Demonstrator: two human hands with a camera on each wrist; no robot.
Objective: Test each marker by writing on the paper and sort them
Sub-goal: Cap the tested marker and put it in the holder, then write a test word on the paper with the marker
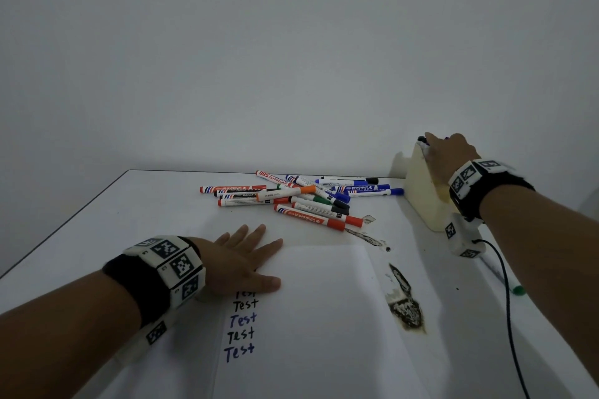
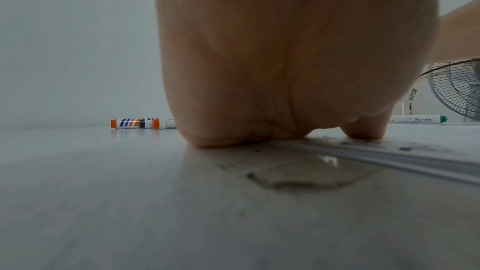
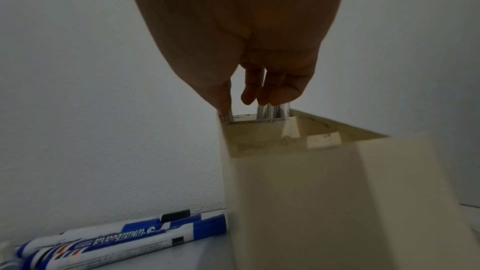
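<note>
Left hand (image 1: 240, 261) lies flat with straight fingers on the paper (image 1: 324, 317), lower middle. Right hand (image 1: 449, 152), upper right, I see over the box (image 1: 424, 201); its grip I cannot tell. Markers (image 1: 301, 199) lie at centre.

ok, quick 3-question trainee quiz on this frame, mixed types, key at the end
1. True or false: the left hand grips a marker.
2. Multiple choice: the right hand's fingers are at (A) the loose marker pile, (B) the top of the cream organizer box, (C) the green-capped marker by the cable.
3. Fill in: the word written repeatedly down the paper is ____.

Key
1. False: it lies flat, fingers straight, on the paper's top left corner.
2. B: over the markers standing in its far compartment.
3. Test.
</note>
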